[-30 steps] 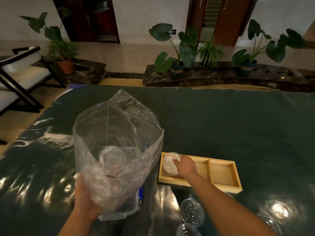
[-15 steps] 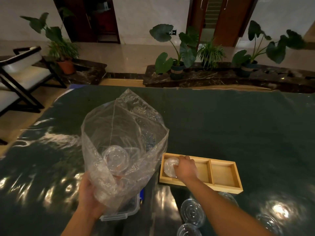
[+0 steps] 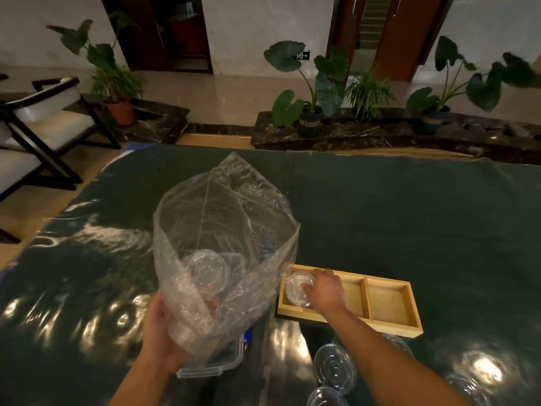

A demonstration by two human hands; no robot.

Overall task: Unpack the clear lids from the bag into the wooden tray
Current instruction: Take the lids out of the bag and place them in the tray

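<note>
A large clear plastic bag (image 3: 222, 230) stands open in front of me, with my left hand (image 3: 161, 332) gripping its bottom from below. Inside it lies a round clear lid (image 3: 208, 271) among several more. To the right sits a wooden tray (image 3: 389, 303) with three compartments. My right hand (image 3: 325, 291) reaches into the left compartment, its fingertips on a clear lid (image 3: 297, 288) that rests there. The middle and right compartments hold nothing.
A clear lidded box with blue clips (image 3: 219, 367) sits under the bag. Loose clear lids (image 3: 335, 367) lie on the dark green tablecloth (image 3: 409, 218) near the front edge. Chairs stand at the left; potted plants line the ledge beyond the table.
My right hand has lowered the lid into the tray's left compartment. The bag, held by my left hand, has shifted slightly right toward the tray.
</note>
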